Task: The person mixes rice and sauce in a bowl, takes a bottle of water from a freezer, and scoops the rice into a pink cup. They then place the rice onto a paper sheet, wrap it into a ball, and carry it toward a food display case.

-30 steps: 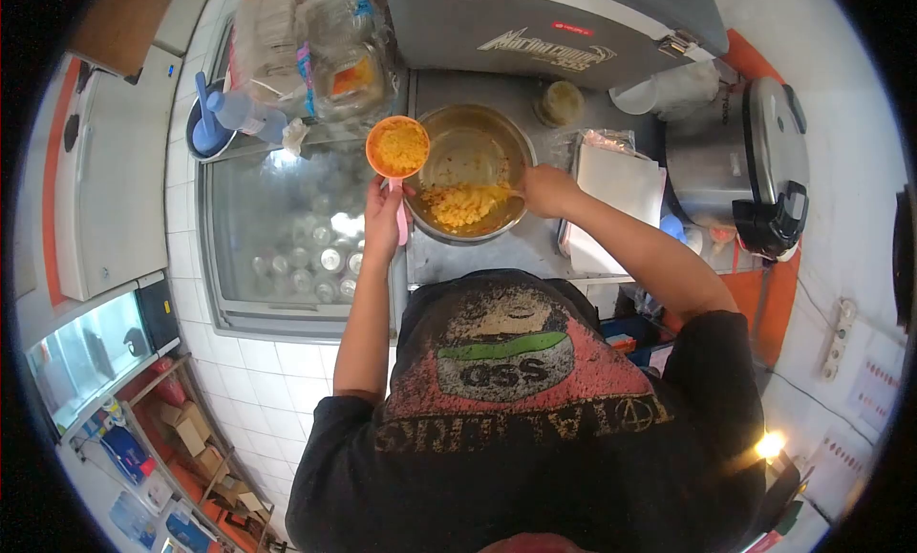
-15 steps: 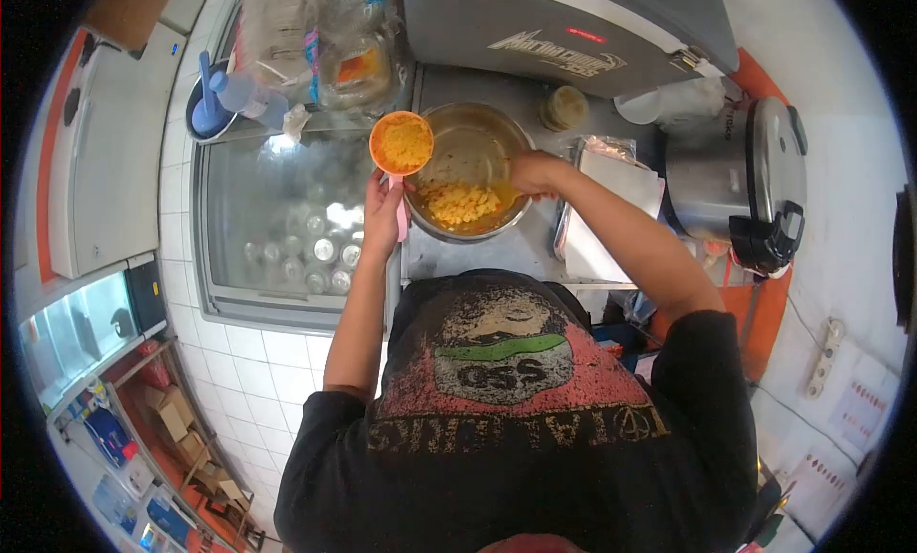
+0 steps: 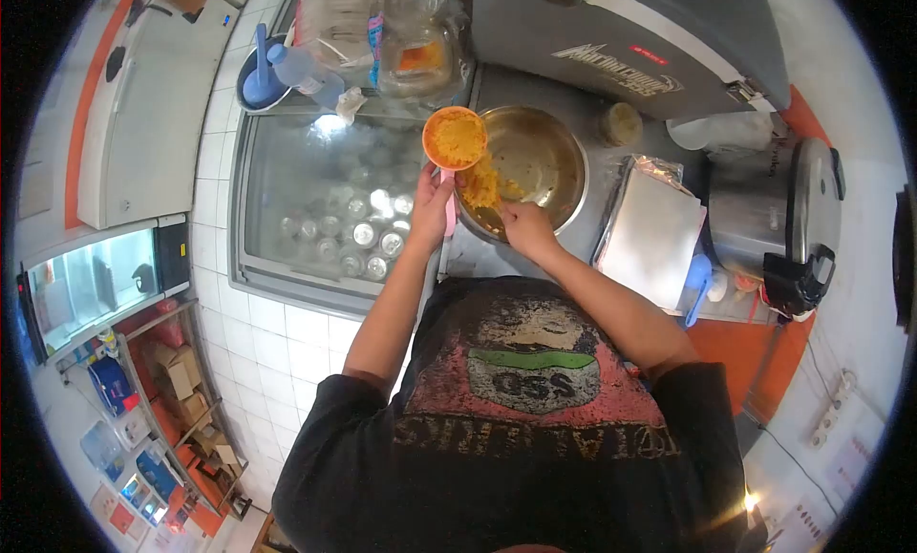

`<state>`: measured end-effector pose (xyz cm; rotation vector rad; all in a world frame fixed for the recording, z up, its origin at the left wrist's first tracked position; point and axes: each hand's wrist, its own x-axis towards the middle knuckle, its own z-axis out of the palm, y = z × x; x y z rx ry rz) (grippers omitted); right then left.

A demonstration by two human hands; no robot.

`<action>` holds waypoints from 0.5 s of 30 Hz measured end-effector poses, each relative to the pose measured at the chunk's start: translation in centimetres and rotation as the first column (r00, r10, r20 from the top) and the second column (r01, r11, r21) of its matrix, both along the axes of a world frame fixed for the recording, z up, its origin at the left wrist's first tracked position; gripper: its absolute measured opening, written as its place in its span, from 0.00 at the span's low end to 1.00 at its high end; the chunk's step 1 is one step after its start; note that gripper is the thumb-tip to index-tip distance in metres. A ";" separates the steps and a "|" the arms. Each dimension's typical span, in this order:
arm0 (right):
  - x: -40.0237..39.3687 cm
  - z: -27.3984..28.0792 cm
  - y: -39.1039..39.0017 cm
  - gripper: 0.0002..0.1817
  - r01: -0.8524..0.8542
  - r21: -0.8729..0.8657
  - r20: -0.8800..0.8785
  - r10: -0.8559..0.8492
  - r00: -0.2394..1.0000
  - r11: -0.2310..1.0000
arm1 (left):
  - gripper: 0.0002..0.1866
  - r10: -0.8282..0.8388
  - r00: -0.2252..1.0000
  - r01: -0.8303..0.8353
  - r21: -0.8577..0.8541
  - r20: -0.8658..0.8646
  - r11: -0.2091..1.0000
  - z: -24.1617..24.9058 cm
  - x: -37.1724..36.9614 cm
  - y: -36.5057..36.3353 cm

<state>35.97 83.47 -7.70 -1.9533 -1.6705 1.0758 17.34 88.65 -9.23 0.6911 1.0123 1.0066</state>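
My left hand [image 3: 433, 204] is closed around the pink handle of a round orange scoop [image 3: 429, 154]. The scoop is full of crumbly yellow food [image 3: 456, 138], and it sits over the left rim of a wide metal bowl [image 3: 554, 161]. My right hand [image 3: 528, 230] is closed at the bowl's near side. It grips a yellowish utensil whose handle is hidden by the fingers and whose kind I cannot make out. More yellow food [image 3: 480, 185] lies along the bowl's left side, just below the scoop, around the utensil's end. The rest of the bowl's bottom shows bare metal with small bits.
Left of the bowl is a glass-topped chest [image 3: 325, 200] with several cans inside. A lidded jar [image 3: 621, 125], stacked sheets of paper [image 3: 651, 223] and a large steel cooker [image 3: 755, 209] stand to the right. A grey box [image 3: 621, 47] is behind.
My right hand has swept from the bowl's right side to its near left, pushing the yellow food leftward toward the scoop. The camera view has shifted, so everything sits further right.
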 end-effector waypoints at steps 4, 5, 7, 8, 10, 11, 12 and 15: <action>0.1 0.6 0.5 0.11 0.145 -0.275 -0.291 -0.227 0.929 0.950 | 0.27 0.008 1.000 -0.008 0.018 -0.015 1.000 -0.2 -0.1 -0.3; 0.3 1.0 0.8 0.11 0.210 -0.472 -0.430 -0.432 0.793 0.856 | 0.27 0.001 1.000 -0.001 0.014 -0.008 1.000 -0.3 -0.1 -0.3; 1.7 1.6 1.2 0.11 0.176 -0.580 -0.491 -0.514 0.703 0.795 | 0.27 -0.003 1.000 0.003 0.024 0.004 1.000 0.2 -0.1 0.3; 2.4 1.9 1.4 0.12 0.123 -0.680 -0.529 -0.600 0.600 0.722 | 0.27 -0.008 1.000 0.007 0.031 0.019 0.999 0.6 -0.3 0.2; 3.3 2.0 1.2 0.16 0.150 -0.665 -0.549 -0.615 0.566 0.731 | 0.25 0.028 1.000 -0.028 0.022 0.009 0.999 2.1 0.0 -0.3; 3.7 2.0 1.0 0.21 0.178 -0.658 -0.566 -0.636 0.524 0.732 | 0.25 0.027 1.000 -0.027 0.032 0.013 0.999 2.8 0.0 -0.4; 4.2 2.5 0.9 0.21 0.183 -0.651 -0.569 -0.633 0.525 0.737 | 0.25 0.032 0.999 -0.031 0.031 -0.023 0.999 3.5 -0.1 -0.6; 5.8 3.8 0.2 0.22 0.199 -0.629 -0.610 -0.636 0.474 0.751 | 0.25 0.012 0.999 -0.010 0.068 -0.040 0.998 3.5 -0.3 -0.6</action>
